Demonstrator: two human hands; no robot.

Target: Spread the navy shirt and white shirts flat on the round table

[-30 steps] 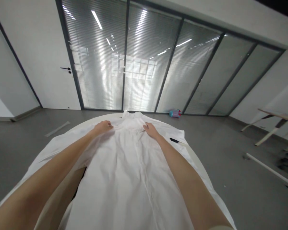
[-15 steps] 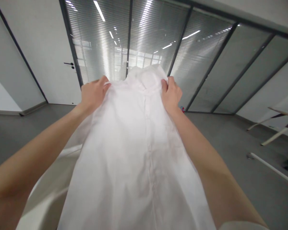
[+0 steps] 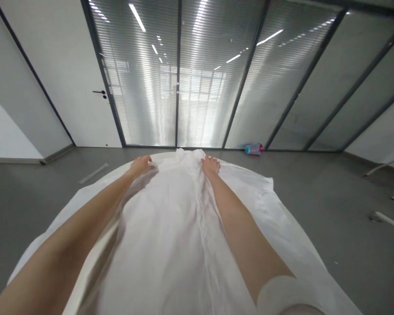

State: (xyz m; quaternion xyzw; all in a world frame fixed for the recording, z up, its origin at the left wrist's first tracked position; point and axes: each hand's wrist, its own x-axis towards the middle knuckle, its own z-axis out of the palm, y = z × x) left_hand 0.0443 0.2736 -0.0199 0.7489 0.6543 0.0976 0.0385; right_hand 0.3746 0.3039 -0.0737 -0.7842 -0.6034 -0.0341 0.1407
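Observation:
A white button-front shirt [image 3: 164,205] is spread in front of me over a pale round-edged surface, its collar [image 3: 190,155] pointing away. My left hand [image 3: 140,166] is at the shirt's left shoulder, fingers bent and thumb against the cloth. On the other side of the collar, my right hand [image 3: 210,166] is closed on the fabric, with its fingertips partly hidden. The button placket [image 3: 202,218] runs down between my forearms. One sleeve [image 3: 249,186] lies out to the right.
Beyond the pale surface is a grey floor [image 3: 315,197]. A blue-and-red item [image 3: 254,149] lies by the glass partition [image 3: 200,109]. At the left stands a white door with a dark handle [image 3: 99,92]. Pale furniture legs [image 3: 390,222] show at the right edge.
Both hands have come down with the shirt, from held up in front of the glass to the pale surface. My hands are now lower in view, and the right sleeve shows spread out.

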